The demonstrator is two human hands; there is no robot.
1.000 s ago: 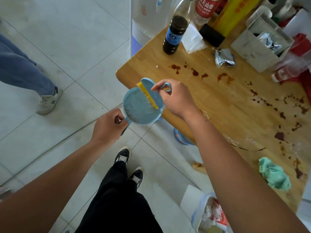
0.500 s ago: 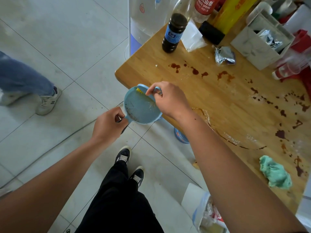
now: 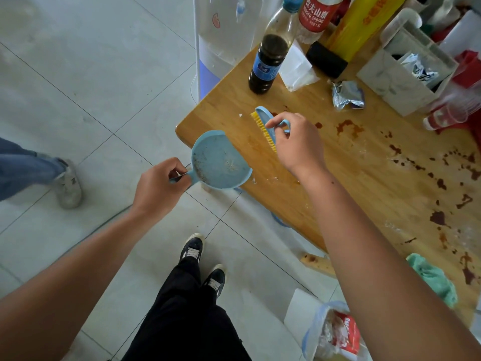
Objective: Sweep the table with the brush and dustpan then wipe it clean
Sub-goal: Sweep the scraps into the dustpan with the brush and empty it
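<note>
My left hand (image 3: 158,188) grips the handle of a small blue dustpan (image 3: 218,162), held against the near left edge of the wooden table (image 3: 364,183), with grit inside it. My right hand (image 3: 299,142) holds a blue brush with yellow bristles (image 3: 264,123) on the tabletop near the corner, just beyond the dustpan. Dark brown stains and crumbs dot the table. A green cloth (image 3: 434,280) lies crumpled at the table's near right edge.
At the table's far side stand a dark sauce bottle (image 3: 269,61), a water bottle (image 3: 316,14), a yellow roll (image 3: 356,24), a white box (image 3: 406,71) and a foil wrapper (image 3: 347,95). Another person's leg and shoe (image 3: 67,181) stand left. A bag of rubbish (image 3: 335,332) sits on the floor.
My right hand lifted the brush out of the dustpan and onto the tabletop near the corner. The dustpan stayed at the table edge.
</note>
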